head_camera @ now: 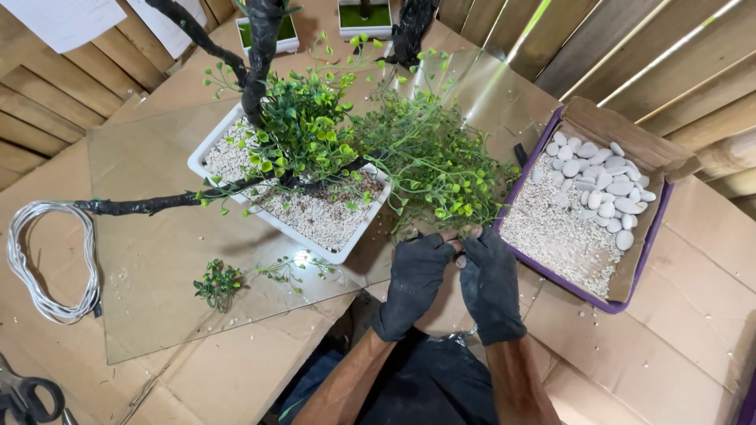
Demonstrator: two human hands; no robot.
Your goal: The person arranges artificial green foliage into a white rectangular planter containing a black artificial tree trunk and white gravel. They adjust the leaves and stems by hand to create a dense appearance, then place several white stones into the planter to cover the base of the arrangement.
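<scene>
Both hands wear dark gloves and meet at the near edge of the table. My left hand [413,275] and my right hand [490,271] pinch together on the stem end of a bushy green artificial sprig [437,161] with small yellow-green leaves. The sprig fans out away from me, beside a white rectangular planter [211,142] filled with pale gravel. A black wrapped artificial trunk [256,71] rises from the planter, with a long branch [134,206] reaching left and leafy clusters attached.
A purple-edged cardboard box [587,295] at right holds fine gravel and white pebbles [602,181]. A glass sheet [157,291] lies on cardboard with two loose green sprigs [219,282]. A coil of white wire [47,260] and scissors [27,397] lie left. Wooden slat walls surround.
</scene>
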